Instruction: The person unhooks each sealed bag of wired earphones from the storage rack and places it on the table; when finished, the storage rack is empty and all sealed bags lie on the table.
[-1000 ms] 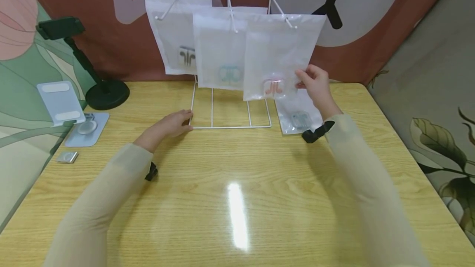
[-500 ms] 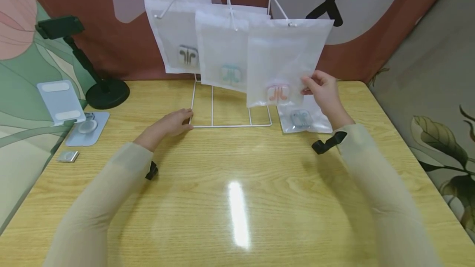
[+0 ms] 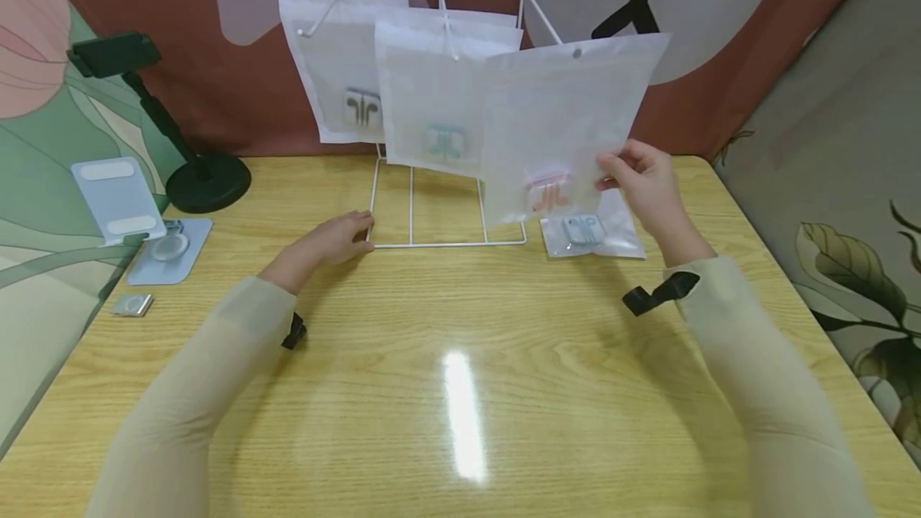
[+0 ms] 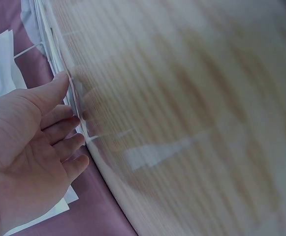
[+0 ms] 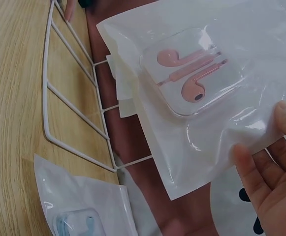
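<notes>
Evidently, right hand (image 3: 647,186): thumb and fingers nearly closed, pinching the right edge of a white pouch (image 3: 536,118) with pink earphones (image 5: 192,76) low inside. Holding it by the margin probably keeps the pouch spread and the earphones unpressed.
White pouch's place: up in the air before the right hook (image 3: 543,14) of a wire rack (image 3: 449,246), tilted, its right top corner highest. The hang hole (image 3: 576,53) shows no wire through it, so it looks off the hook; the hook's tip is hidden behind it.
Left hand (image 3: 324,238): fingers loosely extended and relaxed, wrapped round nothing, touching the left front corner of the rack's base; likely there to steady a light frame.
Hanging pouches: one with dark earphones (image 3: 362,109) at the left hook, one with teal earphones (image 3: 446,142) at the middle hook, each facing forward, presumably so the contents show.
Tabletop pouch (image 3: 617,237): lies flat just beside the base's right side, seemingly handy for the right hand.
Table's left side: black stand (image 3: 207,182), pale blue stand (image 3: 118,202) and small silver device (image 3: 133,304), well apart from the rack, perhaps to leave both arms room.
</notes>
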`<state>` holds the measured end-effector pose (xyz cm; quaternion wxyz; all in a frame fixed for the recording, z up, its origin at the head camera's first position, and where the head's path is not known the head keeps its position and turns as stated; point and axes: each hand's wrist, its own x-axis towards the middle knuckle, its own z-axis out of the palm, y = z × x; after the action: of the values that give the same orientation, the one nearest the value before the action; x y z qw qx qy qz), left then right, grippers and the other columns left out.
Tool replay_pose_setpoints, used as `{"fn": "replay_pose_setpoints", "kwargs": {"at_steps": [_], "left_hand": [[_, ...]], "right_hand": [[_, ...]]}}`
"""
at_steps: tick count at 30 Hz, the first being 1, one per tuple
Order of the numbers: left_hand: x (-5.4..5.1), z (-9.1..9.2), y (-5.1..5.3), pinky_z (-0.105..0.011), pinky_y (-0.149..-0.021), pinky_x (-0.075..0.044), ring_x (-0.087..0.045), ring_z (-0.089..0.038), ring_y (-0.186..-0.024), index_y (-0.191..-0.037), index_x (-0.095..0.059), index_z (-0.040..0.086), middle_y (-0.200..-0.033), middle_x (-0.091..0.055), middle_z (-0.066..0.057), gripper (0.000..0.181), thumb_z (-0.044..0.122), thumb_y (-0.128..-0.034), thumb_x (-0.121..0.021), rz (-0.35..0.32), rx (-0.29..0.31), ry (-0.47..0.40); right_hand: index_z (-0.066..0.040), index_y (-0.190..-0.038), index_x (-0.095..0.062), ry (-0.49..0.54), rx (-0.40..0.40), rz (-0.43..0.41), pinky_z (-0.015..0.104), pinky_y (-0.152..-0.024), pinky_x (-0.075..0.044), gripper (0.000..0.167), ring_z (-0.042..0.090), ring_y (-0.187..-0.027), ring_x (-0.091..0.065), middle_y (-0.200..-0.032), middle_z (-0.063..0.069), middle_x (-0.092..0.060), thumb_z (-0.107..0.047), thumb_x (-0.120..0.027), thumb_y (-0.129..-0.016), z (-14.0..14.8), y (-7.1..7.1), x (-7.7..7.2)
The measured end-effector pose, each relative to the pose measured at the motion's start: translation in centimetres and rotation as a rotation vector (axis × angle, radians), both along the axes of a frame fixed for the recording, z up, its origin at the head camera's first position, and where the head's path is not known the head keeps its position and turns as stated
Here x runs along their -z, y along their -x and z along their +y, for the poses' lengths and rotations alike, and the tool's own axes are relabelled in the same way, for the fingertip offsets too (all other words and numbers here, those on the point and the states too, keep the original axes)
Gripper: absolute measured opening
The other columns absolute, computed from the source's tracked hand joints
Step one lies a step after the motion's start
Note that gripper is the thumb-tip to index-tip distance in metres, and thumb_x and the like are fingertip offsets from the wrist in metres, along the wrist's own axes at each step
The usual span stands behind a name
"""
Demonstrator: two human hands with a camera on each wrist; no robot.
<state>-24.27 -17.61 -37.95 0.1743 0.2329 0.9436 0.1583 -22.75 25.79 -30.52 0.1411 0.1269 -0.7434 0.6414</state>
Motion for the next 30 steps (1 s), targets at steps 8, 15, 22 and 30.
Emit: {"fn": "replay_pose_setpoints", "kwargs": {"at_steps": [8, 15, 22, 30], "left_hand": [[0.0, 0.0, -0.1, -0.05, -0.109, -0.012, -0.012, -0.041, -0.134, -0.141, -0.025, -0.009, -0.146, -0.018, -0.026, 0.059, 0.019, -0.0958, -0.051, -0.008, -0.009, -0.003], [0.0, -0.3, -0.3, -0.05, -0.108, -0.012, -0.012, -0.041, -0.134, -0.141, -0.024, -0.009, -0.146, -0.018, -0.027, 0.059, 0.019, -0.096, -0.051, -0.002, -0.008, 0.005], [0.1, -0.5, -0.4, -0.051, -0.108, -0.013, -0.012, -0.042, -0.133, -0.141, -0.023, -0.009, -0.146, -0.017, -0.027, 0.06, 0.019, -0.0961, -0.051, -0.001, -0.014, -0.004], [0.2, -0.6, -0.4, -0.051, -0.108, -0.012, -0.011, -0.041, -0.134, -0.141, -0.023, -0.008, -0.146, -0.017, -0.026, 0.06, 0.02, -0.0959, -0.051, -0.013, -0.02, -0.01]], "right_hand": [[-0.001, -0.083, -0.067, 0.104, -0.011, 0.03, 0.021, -0.061, -0.053, 0.007, 0.014, -0.063, -0.061, -0.074, 0.004, -0.064, -0.001, -0.061, -0.087, 2.2, -1.3, -0.3], [0.01, -0.084, -0.063, 0.212, 0.0, 0.075, 0.023, -0.061, -0.054, 0.008, 0.015, -0.066, -0.063, -0.077, 0.007, -0.067, 0.002, -0.062, -0.085, 4.9, -2.1, -0.2], [0.012, -0.085, -0.063, 0.278, 0.094, 0.077, 0.022, -0.059, -0.054, 0.01, 0.017, -0.068, -0.062, -0.076, 0.01, -0.064, 0.002, -0.063, -0.084, 8.6, -2.2, -0.1], [0.005, -0.084, -0.066, 0.286, 0.284, -0.001, 0.016, -0.055, -0.051, 0.009, 0.014, -0.064, -0.056, -0.072, 0.007, -0.059, -0.004, -0.066, -0.084, 12.8, -2.5, 0.7]]}}
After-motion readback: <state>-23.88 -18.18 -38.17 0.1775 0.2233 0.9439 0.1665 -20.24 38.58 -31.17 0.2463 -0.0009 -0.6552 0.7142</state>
